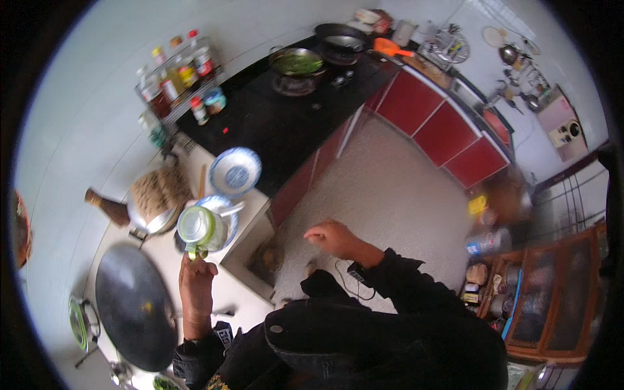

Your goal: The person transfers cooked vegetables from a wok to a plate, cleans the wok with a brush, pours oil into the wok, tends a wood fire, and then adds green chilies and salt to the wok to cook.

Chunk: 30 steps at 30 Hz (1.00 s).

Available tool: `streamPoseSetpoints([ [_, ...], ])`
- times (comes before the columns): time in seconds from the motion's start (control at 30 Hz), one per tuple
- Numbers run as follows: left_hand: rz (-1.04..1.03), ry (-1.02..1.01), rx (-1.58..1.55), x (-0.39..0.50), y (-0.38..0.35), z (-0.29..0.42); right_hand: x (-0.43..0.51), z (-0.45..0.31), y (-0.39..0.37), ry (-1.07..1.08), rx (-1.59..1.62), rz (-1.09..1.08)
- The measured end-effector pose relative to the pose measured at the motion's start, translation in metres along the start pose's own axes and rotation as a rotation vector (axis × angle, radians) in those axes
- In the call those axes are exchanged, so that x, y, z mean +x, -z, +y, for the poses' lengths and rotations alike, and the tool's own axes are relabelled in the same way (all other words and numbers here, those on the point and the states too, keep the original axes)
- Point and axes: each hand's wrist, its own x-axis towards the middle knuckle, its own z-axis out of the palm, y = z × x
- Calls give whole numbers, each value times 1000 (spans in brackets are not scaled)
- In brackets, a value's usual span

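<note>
My left hand [196, 287] grips the handle of a clear jar with a green-rimmed lid [197, 225], held above a blue-and-white bowl [233, 235]. A white spoon [233, 208] lies across that bowl, whose contents are largely hidden by the jar. Just beyond it stands another blue-and-white bowl [236, 171], with nothing visible in it. Over the floor, to the right of the counter, my right hand [334, 238] is loosely curled; no object shows in it.
A large dark wok lid [136, 307] lies at left. Sauce bottles fill a metal rack [187, 100] by the wall. On the black stovetop [253, 124] stands a pan with green food [296, 62]. A wooden cabinet [551, 292] is at right.
</note>
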Motion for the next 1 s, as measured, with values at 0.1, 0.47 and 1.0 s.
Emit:
streamPoseSetpoints([
  [0.1, -38, 48, -146, 29, -50, -25, -8, 26, 42, -66, -32, -19],
  [0.47, -147, -27, -236, 217, -212, -110, -64, 231, 250, -246, -178, 193],
  [1.0, 424, -156, -203, 471, -63, -51, -26, 285, 277, -558, -149, 99],
])
